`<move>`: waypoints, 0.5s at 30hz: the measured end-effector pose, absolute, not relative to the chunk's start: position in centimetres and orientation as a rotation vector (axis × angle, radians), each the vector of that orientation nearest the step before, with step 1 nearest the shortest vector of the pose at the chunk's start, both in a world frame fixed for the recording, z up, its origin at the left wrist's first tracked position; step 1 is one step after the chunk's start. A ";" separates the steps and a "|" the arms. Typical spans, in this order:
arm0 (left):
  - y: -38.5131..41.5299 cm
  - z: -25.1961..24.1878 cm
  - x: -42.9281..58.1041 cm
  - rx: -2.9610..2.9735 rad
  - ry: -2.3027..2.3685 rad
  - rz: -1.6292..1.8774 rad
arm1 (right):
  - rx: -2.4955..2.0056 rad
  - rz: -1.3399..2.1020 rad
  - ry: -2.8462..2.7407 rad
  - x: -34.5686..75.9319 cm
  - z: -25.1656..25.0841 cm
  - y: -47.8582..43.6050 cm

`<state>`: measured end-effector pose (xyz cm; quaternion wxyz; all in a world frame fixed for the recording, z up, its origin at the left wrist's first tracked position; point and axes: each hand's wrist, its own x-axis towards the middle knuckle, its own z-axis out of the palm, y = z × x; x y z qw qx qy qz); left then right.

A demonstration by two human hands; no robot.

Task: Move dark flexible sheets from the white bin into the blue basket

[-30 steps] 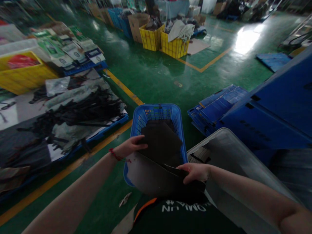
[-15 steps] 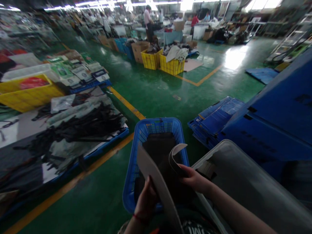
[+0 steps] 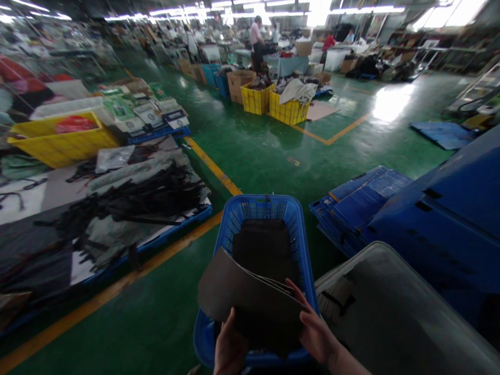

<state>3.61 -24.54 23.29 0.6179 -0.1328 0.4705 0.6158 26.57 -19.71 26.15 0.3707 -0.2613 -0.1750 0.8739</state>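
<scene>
Several thin dark sheets (image 3: 250, 297) with pale edges are held together, tilted, over a blue plastic basket (image 3: 221, 245). My left hand (image 3: 230, 344) is closed on their near left edge, its thumb lying on top. On the right end my right hand (image 3: 318, 330) is closed, with the index finger along the far edge, where the layers fan slightly apart. More dark pieces (image 3: 263, 239) lie stacked inside the basket beneath. The undersides of both hands are hidden.
To the right stands a large grey bin (image 3: 390, 312), beside folded blue panels (image 3: 363, 198). Dark straps and fabric (image 3: 144, 203) cover a low pallet on the left. Yellow crates (image 3: 289, 107) stand farther off, with a person (image 3: 257, 41) behind them.
The sheets, bent and held apart between my hands before, now lie nearly flat together. My right hand has moved down and closed on their right end. The view has shifted slightly left.
</scene>
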 end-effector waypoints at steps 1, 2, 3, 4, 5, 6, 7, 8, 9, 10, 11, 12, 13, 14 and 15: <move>-25.0 23.1 3.7 -0.316 1.100 1.431 | -0.680 2.212 -0.428 26.3 25.4 -20.0; -25.3 23.0 3.9 -0.319 1.125 1.437 | -0.700 2.199 -0.431 26.1 24.7 -20.1; -25.6 23.0 4.3 -0.314 1.149 1.423 | -0.737 2.201 -0.446 25.8 24.2 -20.1; -25.8 23.1 4.7 -0.303 1.158 1.388 | -0.786 2.214 -0.450 25.6 23.8 -20.0; -26.1 23.0 5.1 -0.296 1.154 1.352 | -0.837 2.229 -0.427 25.3 23.4 -19.8; -26.3 22.8 5.3 -0.302 1.130 1.307 | -0.883 2.241 -0.382 25.1 23.1 -19.5; -26.6 22.5 5.4 -0.318 1.104 1.277 | -0.921 2.247 -0.331 24.9 22.9 -19.1; -26.9 22.0 5.3 -0.339 1.078 1.259 | -0.951 2.245 -0.294 24.7 22.7 -18.7; -27.1 21.5 4.8 -0.365 1.068 1.257 | -0.975 2.235 -0.282 24.6 22.5 -18.2; -27.2 20.9 4.1 -0.395 1.084 1.278 | -0.996 2.220 -0.296 24.6 22.3 -17.7; -27.2 20.4 3.2 -0.426 1.125 1.313 | -1.015 2.201 -0.322 24.6 22.1 -17.2; -26.9 20.0 2.2 -0.446 1.162 1.362 | -1.035 2.179 -0.350 24.7 22.0 -16.6; -26.3 19.8 1.0 -0.460 1.188 1.426 | -1.051 2.156 -0.378 24.8 22.0 -15.9; -25.4 19.7 -0.2 -0.454 1.193 1.488 | -1.063 2.132 -0.409 24.9 22.0 -15.0; -24.2 19.8 -1.4 -0.418 1.182 1.546 | -1.078 2.108 -0.460 25.0 22.1 -13.9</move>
